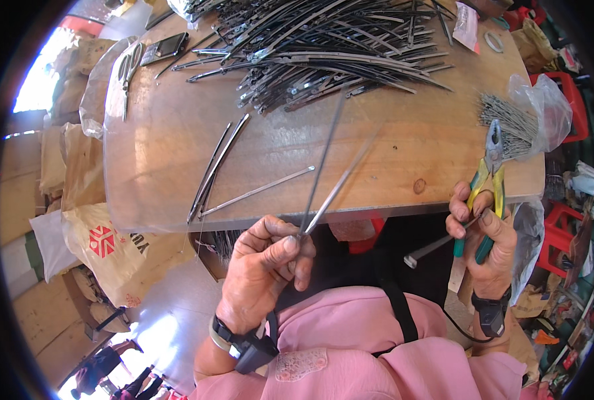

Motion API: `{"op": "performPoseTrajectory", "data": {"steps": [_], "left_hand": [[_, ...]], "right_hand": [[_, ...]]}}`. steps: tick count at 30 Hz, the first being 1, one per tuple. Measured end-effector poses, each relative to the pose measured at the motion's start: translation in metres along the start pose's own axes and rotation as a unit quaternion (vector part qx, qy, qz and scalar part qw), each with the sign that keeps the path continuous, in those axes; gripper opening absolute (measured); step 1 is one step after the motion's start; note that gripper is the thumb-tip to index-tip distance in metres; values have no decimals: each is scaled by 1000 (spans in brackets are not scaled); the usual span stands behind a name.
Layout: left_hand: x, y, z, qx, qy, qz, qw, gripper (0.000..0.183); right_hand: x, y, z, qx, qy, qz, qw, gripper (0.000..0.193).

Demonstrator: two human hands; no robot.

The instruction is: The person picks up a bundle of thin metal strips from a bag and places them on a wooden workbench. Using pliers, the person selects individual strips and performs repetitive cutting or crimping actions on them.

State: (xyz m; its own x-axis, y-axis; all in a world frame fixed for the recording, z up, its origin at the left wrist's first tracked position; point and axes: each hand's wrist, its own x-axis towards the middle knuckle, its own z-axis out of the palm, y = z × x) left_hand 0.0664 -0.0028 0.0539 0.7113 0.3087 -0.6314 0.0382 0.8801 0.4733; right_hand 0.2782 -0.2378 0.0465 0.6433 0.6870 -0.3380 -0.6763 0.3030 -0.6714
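My left hand (260, 263) is closed, pinching thin metal strips between thumb and fingers. One dark strip (322, 157) and one lighter strip (340, 183) fan upward from the grip, blurred toward their far ends. My right hand (487, 237) is wrapped round pliers (495, 157) with yellow and green handles, jaws pointing up. From the same hand a short dark strip (437, 248) with a pale end sticks out to the left. On the table before my left hand lie a single strip (257, 193) and a small bunch of strips (217, 167).
A big heap of dark metal strips (330, 50) covers the far part of the wooden table (403, 147). Thin wire-like pieces (510, 123) lie at the right by a clear bag (551, 110). Scissors (129, 73) and a phone-like device (165, 49) sit far left; red stools (558, 233) stand right.
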Motion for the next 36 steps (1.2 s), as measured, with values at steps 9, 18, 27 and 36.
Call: {"op": "performPoseTrajectory", "data": {"steps": [9,18,27,36], "left_hand": [[31,-39,35,136,-95,-51,985,16],[30,-48,33,290,-46,8,956,11],[23,-41,30,316,-49,8,947,12],[24,-46,27,344,-65,-36,936,4]], "right_hand": [[6,-66,-10,-518,-47,-211,827,18],[8,-41,15,-638,-58,-230,733,38],[1,-47,15,-625,-26,-232,745,29],[30,-15,33,-751,-210,-322,536,28]]}}
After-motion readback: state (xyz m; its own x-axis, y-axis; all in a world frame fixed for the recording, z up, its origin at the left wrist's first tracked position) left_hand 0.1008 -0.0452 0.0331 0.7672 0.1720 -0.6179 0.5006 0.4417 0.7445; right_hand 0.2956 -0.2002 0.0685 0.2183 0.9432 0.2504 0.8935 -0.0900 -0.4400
